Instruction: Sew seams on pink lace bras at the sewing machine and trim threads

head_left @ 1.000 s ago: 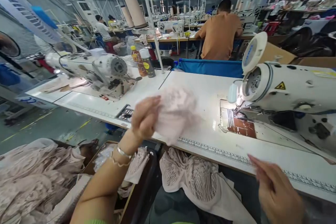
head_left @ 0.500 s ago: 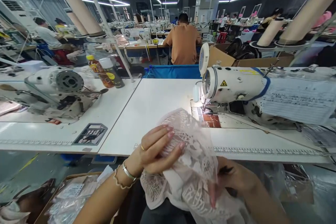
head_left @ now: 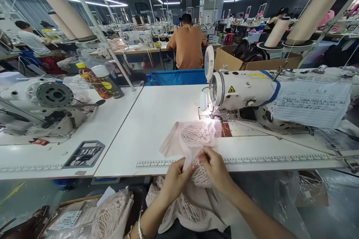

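Note:
A pale pink lace garment lies partly on the white table, its far lace end close to the lit needle area of the sewing machine. The rest drapes over the table's front edge onto my lap. My left hand is closed on the fabric at the table edge, thumb pressed along it. My right hand pinches the same garment just to the right, fingers bent round the lace. Some fingertips are hidden by the cloth.
A second sewing machine stands at left, near a bottle and a spray can. A printed ruler runs along the table's edge. Below left is a box of bagged lace pieces. A person sits ahead.
The garment's lace end has moved from my hands' height onto the table by the needle. Both hands have come together at the table edge, and the view has shifted slightly.

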Motion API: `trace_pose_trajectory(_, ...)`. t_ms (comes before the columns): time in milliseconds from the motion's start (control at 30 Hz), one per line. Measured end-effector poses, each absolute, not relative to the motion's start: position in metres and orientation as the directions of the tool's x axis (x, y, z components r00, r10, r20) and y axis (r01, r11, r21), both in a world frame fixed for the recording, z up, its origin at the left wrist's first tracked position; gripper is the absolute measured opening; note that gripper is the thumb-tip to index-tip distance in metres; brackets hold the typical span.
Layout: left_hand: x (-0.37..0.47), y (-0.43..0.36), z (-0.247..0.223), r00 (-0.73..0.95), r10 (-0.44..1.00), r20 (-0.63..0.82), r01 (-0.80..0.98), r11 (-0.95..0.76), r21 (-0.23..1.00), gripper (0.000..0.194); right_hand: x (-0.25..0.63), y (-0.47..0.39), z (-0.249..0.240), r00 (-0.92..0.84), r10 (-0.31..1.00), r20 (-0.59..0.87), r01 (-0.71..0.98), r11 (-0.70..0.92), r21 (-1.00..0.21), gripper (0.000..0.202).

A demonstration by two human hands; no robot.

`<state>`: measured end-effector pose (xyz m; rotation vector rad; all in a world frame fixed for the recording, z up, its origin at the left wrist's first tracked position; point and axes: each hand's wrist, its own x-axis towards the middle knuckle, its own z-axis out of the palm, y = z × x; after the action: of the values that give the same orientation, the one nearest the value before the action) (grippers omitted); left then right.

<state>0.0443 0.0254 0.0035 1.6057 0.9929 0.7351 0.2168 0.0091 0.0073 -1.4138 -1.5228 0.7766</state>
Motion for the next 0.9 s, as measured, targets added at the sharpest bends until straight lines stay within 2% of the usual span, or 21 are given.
trace_pose_trajectory(67, 0.052, 0.020, 0.004, 0.369, 0.921, -0.121, 0.084, 0.096, 0.992, 0.049, 0.211, 0.013, 0.002, 0.141, 0.972, 0.187, 0.411, 0.114, -0.904, 0.037)
trace_pose_trajectory(133, 0.055, 0.021, 0.006, 0.311, 0.940, -0.138, 0.051, 0.129, 0.990, 0.055, 0.209, 0.017, -0.002, 0.168, 0.970, 0.178, 0.400, 0.098, -0.911, 0.041)
trace_pose_trajectory(200, 0.054, 0.027, 0.009, 0.343, 0.928, -0.146, 0.142, 0.102, 0.985, 0.061, 0.210, 0.019, -0.004, 0.139, 0.976, 0.169, 0.391, 0.103, -0.914, 0.047)
trace_pose_trajectory(300, 0.051, 0.036, 0.014, 0.477, 0.859, -0.187, 0.280, 0.054, 0.959, 0.064, 0.216, 0.020, -0.004, 0.086, 0.985, 0.151, 0.385, 0.106, -0.917, 0.050)
trace_pose_trajectory(400, 0.048, 0.042, 0.018, 0.545, 0.814, -0.201, 0.316, 0.023, 0.949, 0.059, 0.223, 0.020, 0.001, 0.034, 0.991, 0.129, 0.401, 0.104, -0.910, 0.049)
trace_pose_trajectory(533, 0.048, 0.049, 0.018, 0.586, 0.791, -0.178, 0.363, -0.060, 0.930, 0.054, 0.232, 0.024, 0.007, -0.133, 0.987, 0.095, 0.449, 0.145, -0.882, 0.053)
trace_pose_trajectory(600, 0.051, 0.048, 0.015, 0.570, 0.804, -0.166, 0.405, -0.100, 0.909, 0.053, 0.234, 0.027, 0.008, -0.171, 0.982, 0.079, 0.494, 0.155, -0.856, 0.049)
trace_pose_trajectory(700, 0.059, 0.037, 0.005, 0.402, 0.908, -0.122, 0.464, -0.087, 0.882, 0.054, 0.226, 0.029, 0.006, -0.095, 0.990, 0.106, 0.579, 0.142, -0.803, 0.027)
trace_pose_trajectory(767, 0.064, 0.026, 0.001, 0.286, 0.954, -0.089, 0.429, -0.045, 0.902, 0.056, 0.218, 0.028, 0.003, -0.037, 0.989, 0.141, 0.617, 0.133, -0.776, 0.015)
trace_pose_trajectory(800, 0.066, 0.020, 0.001, 0.264, 0.960, -0.098, 0.381, -0.011, 0.925, 0.058, 0.214, 0.028, 0.001, -0.022, 0.988, 0.154, 0.625, 0.134, -0.769, 0.016)
trace_pose_trajectory(900, 0.065, 0.013, 0.009, 0.321, 0.912, -0.256, 0.130, 0.225, 0.966, 0.059, 0.209, 0.028, -0.002, -0.003, 0.986, 0.165, 0.622, 0.131, -0.772, 0.016)
